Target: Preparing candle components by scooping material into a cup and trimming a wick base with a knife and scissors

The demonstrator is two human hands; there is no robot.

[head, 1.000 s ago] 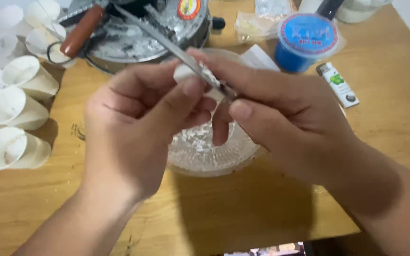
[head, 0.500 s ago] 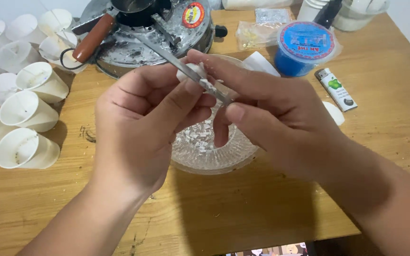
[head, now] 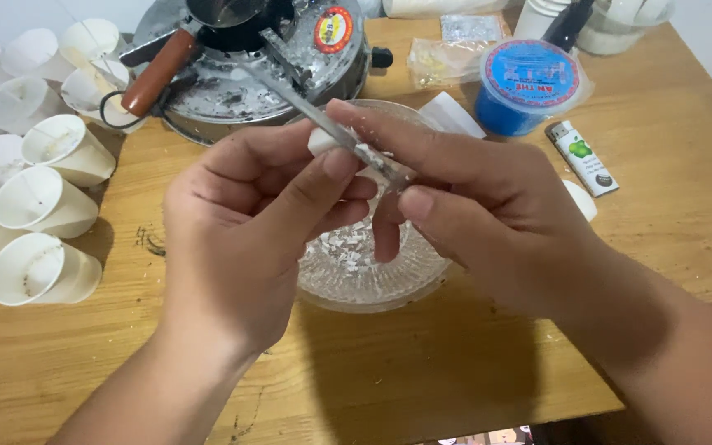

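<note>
Over the desk [head: 422, 371], the left hand [head: 241, 231] pinches a small white lump [head: 321, 140] in closed fingers, the right hand [head: 480, 214] grips a thin metal blade [head: 323, 119] pressed against it. Directly below, a glass bowl [head: 356, 272] holds white flakes. Paper cups [head: 43, 202] lie left; beyond, a metal pot [head: 241, 58] and blue tub [head: 525, 82].

White chunk [head: 321, 140], clear ribbed bowl [head: 356, 272], blue tub [head: 525, 82]
</note>
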